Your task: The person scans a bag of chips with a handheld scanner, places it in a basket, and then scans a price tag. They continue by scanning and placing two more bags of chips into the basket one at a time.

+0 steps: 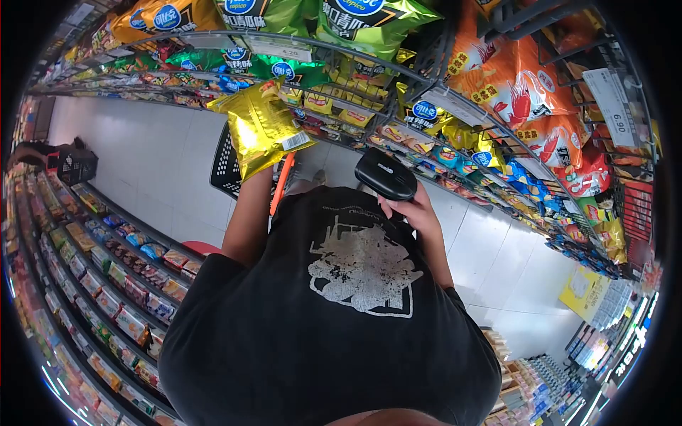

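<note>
A shiny gold snack bag (259,131) with a barcode label is held up on the left, and it covers the fingers of my left hand (257,174). Beneath the bag, a black shopping basket (225,165) with an orange handle (283,183) shows beside my left forearm. In my right hand (415,208) is a black handheld scanner (386,175), its head pointing away from my body. The fingers of that hand are wrapped round its handle. The bag and the scanner are apart.
Shelves of chip bags (362,28) run along the front, with orange bags (522,85) at the right. Packaged snacks fill the left shelves (117,284). A person with a dark basket (76,162) is at the far left. A yellow sign (586,292) stands at the right.
</note>
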### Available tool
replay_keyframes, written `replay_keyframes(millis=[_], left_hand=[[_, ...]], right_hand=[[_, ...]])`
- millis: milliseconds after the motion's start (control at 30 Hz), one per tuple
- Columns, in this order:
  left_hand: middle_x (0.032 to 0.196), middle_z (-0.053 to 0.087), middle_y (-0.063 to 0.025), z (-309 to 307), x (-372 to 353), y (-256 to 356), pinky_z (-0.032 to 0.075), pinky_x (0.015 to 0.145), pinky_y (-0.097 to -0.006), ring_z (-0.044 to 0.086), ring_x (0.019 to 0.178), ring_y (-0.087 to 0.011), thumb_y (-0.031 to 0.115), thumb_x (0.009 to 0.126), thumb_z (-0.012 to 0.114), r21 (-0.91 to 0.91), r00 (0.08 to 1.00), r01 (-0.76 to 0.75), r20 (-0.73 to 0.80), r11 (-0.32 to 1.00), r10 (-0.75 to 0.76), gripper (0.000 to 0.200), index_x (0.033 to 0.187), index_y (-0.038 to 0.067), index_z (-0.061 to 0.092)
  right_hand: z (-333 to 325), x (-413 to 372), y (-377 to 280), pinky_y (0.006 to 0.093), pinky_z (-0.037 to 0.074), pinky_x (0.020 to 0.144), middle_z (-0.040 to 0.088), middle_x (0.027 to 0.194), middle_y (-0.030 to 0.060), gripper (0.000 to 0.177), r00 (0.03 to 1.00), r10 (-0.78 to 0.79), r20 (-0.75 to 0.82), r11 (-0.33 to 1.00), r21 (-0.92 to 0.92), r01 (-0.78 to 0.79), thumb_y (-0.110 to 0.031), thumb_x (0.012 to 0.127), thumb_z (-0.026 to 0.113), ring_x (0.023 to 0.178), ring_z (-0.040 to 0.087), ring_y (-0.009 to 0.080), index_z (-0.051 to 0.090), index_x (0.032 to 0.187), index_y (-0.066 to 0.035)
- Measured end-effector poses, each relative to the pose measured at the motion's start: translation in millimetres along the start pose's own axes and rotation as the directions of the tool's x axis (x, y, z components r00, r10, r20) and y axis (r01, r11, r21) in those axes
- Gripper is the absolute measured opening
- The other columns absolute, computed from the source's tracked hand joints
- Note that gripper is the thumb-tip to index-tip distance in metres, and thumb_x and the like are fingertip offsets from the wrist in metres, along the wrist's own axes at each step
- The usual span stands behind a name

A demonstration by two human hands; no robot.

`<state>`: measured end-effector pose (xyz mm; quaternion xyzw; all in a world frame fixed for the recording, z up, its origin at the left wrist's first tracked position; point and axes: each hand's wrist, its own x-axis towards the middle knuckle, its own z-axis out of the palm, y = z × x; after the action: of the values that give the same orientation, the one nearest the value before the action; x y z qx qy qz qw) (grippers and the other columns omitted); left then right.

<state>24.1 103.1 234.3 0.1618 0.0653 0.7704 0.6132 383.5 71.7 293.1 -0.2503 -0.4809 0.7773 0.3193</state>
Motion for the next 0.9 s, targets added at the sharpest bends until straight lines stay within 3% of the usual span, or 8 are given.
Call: replay_keyframes(millis=[100,600,700,900], left_hand=[[0.131,0.058,-0.0176,6,-3,3,0.052,0.098,-0.0484,0.062,0.114,-0.0329,0.042,0.105,0.04,0.016,1.0,-0.017,-0.018,1.0,0.017,0.05,0.137,0.005,0.044],[0.13,0.058,-0.0176,28,-8,2,0.053,0.096,-0.0479,0.063,0.112,-0.033,0.038,0.105,0.042,0.187,0.995,-0.029,-0.085,0.982,0.046,0.047,0.138,0.005,0.043],[0.13,0.058,-0.0177,40,-6,-1,0.054,0.096,-0.0478,0.063,0.112,-0.033,0.037,0.105,0.043,0.294,0.99,-0.022,-0.125,0.956,0.061,0.046,0.138,0.005,0.043],[0.13,0.058,-0.0177,57,2,-16,0.054,0.095,-0.0476,0.064,0.111,-0.033,0.036,0.105,0.044,0.491,0.975,0.031,-0.206,0.871,0.081,0.045,0.138,0.005,0.043]], right_hand=[[6,4,1,0.0264,0.045,0.058,0.063,0.084,0.0079,0.021,0.998,0.07,0.002,0.997,0.03,-0.07,-0.003,0.088,0.063,0.063,0.057,0.0122,0.06,0.108,0.002],[3,-4,2,0.0262,0.044,0.057,0.061,0.078,0.0057,0.024,0.997,0.05,-0.065,0.995,0.092,-0.044,-0.004,0.09,0.064,0.062,0.057,0.0116,0.057,0.113,0.002],[-5,-1,12,0.0256,0.044,0.057,0.061,0.078,0.0047,0.021,1.0,0.008,-0.016,0.992,-0.123,-0.01,-0.004,0.09,0.064,0.062,0.056,0.0104,0.059,0.109,0.001],[-5,-3,17,0.0235,0.044,0.06,0.062,0.078,0.001,0.019,0.996,0.046,-0.082,0.98,-0.188,-0.061,-0.003,0.087,0.068,0.064,0.056,0.0071,0.06,0.104,0.0]])
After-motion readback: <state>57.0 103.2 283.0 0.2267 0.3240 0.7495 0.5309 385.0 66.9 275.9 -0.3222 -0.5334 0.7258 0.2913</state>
